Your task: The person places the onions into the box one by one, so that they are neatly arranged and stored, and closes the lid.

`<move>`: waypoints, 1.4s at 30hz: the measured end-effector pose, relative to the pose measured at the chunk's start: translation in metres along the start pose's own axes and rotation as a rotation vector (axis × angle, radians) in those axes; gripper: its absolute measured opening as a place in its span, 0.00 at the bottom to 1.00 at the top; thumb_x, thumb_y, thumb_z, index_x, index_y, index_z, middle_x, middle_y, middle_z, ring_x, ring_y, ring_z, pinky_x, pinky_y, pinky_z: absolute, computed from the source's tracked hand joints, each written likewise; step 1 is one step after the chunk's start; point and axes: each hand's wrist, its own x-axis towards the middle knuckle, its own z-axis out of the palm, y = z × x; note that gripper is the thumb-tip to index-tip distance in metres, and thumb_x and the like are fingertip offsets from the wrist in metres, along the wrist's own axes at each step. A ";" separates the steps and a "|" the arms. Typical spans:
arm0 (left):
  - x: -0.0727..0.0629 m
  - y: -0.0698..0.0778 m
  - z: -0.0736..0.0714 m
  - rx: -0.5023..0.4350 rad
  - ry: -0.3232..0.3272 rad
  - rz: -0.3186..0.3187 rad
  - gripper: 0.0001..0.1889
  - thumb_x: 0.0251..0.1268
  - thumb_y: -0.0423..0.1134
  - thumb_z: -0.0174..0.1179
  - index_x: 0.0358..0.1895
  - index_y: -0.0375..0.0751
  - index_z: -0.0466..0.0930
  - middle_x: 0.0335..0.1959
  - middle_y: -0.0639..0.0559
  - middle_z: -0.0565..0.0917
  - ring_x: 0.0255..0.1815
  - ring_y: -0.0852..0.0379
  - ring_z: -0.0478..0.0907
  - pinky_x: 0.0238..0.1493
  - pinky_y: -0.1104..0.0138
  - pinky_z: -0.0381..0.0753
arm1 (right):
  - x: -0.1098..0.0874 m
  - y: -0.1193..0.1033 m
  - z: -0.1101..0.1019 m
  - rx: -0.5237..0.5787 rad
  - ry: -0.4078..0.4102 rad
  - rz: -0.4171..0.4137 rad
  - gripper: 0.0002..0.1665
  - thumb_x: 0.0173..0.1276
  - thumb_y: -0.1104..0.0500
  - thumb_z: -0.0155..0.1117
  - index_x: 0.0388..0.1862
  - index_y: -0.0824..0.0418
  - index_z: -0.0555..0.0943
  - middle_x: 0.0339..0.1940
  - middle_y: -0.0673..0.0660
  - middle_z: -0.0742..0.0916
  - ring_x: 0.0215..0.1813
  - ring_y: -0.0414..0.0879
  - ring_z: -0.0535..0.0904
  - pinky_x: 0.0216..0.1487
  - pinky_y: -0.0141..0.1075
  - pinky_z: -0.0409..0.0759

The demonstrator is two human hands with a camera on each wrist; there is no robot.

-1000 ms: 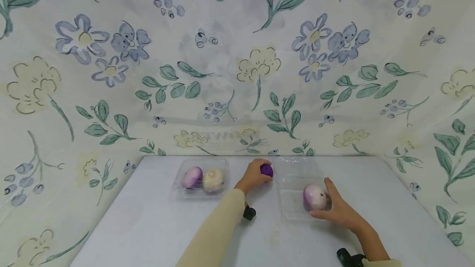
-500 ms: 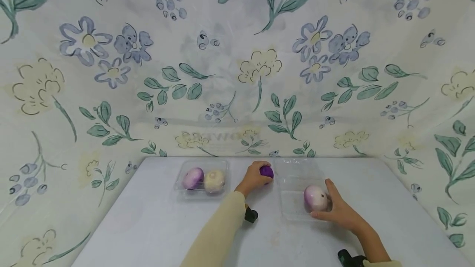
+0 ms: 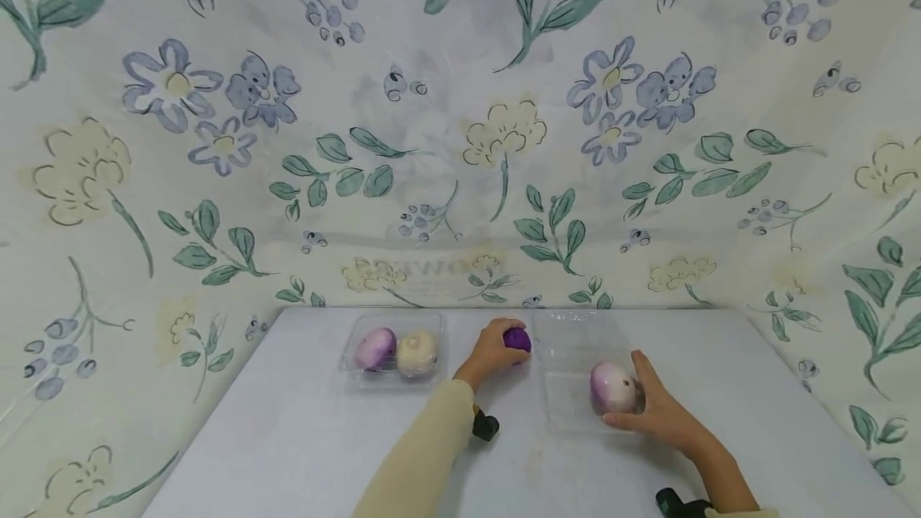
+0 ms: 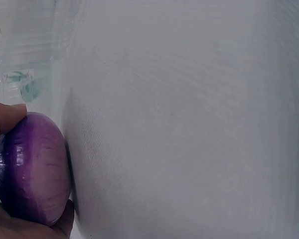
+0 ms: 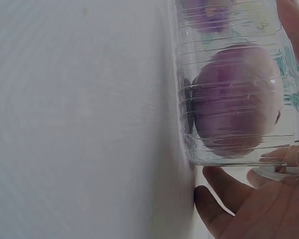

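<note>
My left hand (image 3: 492, 350) grips a dark purple onion (image 3: 516, 340) near the back middle of the table. In the left wrist view, thumb and fingers curl around the glossy purple onion (image 4: 37, 169) at the left edge. Just right of it lies a clear plastic box (image 3: 564, 402), which seems to have its lid folded back. A purple-and-white onion (image 3: 612, 387) sits in its right part. My right hand (image 3: 665, 414) spans the box's right end, thumb in front and fingers behind. Through the ribbed wall the onion (image 5: 234, 99) shows in the right wrist view; fingertips rest beside the box's end.
Further left, another clear plastic box (image 3: 392, 381) holds a purple onion (image 3: 376, 348) and a pale yellow-white onion (image 3: 416, 353). A white table (image 3: 288, 438) stands against a flower-printed cloth (image 3: 446, 126).
The head view has tilted slightly, so the whole scene sits a little lower. Both hands keep their places on the onion and the box.
</note>
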 end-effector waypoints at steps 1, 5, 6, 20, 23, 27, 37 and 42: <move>-0.001 0.000 0.001 0.005 -0.007 0.005 0.25 0.52 0.33 0.73 0.56 0.39 0.80 0.63 0.38 0.75 0.63 0.39 0.72 0.63 0.46 0.75 | -0.001 0.001 0.000 -0.003 0.000 0.006 0.75 0.58 0.45 0.74 0.79 0.67 0.28 0.80 0.73 0.36 0.78 0.74 0.43 0.73 0.68 0.42; -0.002 0.003 0.003 0.034 -0.036 0.023 0.25 0.52 0.34 0.73 0.56 0.39 0.81 0.62 0.37 0.76 0.62 0.40 0.73 0.62 0.48 0.76 | -0.003 0.003 0.001 -0.022 0.013 0.006 0.75 0.58 0.44 0.74 0.79 0.67 0.28 0.80 0.73 0.37 0.78 0.75 0.45 0.73 0.68 0.44; -0.003 0.004 0.002 0.043 -0.038 0.033 0.24 0.52 0.34 0.72 0.56 0.39 0.81 0.61 0.37 0.76 0.61 0.40 0.73 0.61 0.48 0.76 | -0.003 0.003 0.001 -0.024 0.017 0.000 0.75 0.58 0.44 0.74 0.79 0.67 0.29 0.80 0.73 0.37 0.78 0.75 0.46 0.73 0.68 0.45; -0.017 0.006 -0.017 0.128 -0.041 0.083 0.23 0.51 0.36 0.73 0.53 0.38 0.82 0.57 0.38 0.80 0.58 0.42 0.76 0.60 0.48 0.77 | -0.004 0.002 0.004 0.002 -0.010 0.034 0.75 0.58 0.44 0.74 0.79 0.66 0.28 0.80 0.73 0.36 0.78 0.75 0.45 0.73 0.67 0.44; -0.018 0.014 -0.020 0.125 -0.013 0.113 0.24 0.51 0.36 0.73 0.54 0.39 0.81 0.58 0.39 0.80 0.59 0.43 0.76 0.59 0.49 0.78 | -0.004 0.001 0.003 -0.004 -0.002 0.026 0.75 0.58 0.44 0.74 0.79 0.66 0.28 0.79 0.73 0.36 0.78 0.75 0.45 0.73 0.67 0.45; -0.021 0.028 -0.020 0.113 0.000 0.160 0.24 0.52 0.36 0.72 0.56 0.39 0.80 0.60 0.40 0.79 0.60 0.43 0.76 0.59 0.49 0.79 | -0.002 0.001 0.004 0.005 0.006 0.009 0.75 0.58 0.44 0.74 0.79 0.66 0.28 0.80 0.73 0.36 0.78 0.75 0.45 0.73 0.67 0.45; -0.032 0.061 0.001 0.130 -0.069 0.279 0.25 0.53 0.37 0.73 0.56 0.42 0.81 0.60 0.45 0.79 0.59 0.48 0.76 0.56 0.59 0.81 | -0.004 0.005 0.005 -0.007 0.004 0.031 0.75 0.57 0.43 0.74 0.79 0.66 0.29 0.80 0.73 0.37 0.77 0.76 0.46 0.73 0.68 0.48; -0.031 0.071 0.008 0.147 -0.091 0.320 0.24 0.51 0.37 0.73 0.55 0.44 0.81 0.59 0.47 0.79 0.58 0.51 0.76 0.55 0.65 0.80 | 0.002 0.002 0.001 -0.011 0.012 0.000 0.75 0.58 0.42 0.74 0.79 0.66 0.28 0.80 0.73 0.37 0.78 0.75 0.45 0.73 0.68 0.48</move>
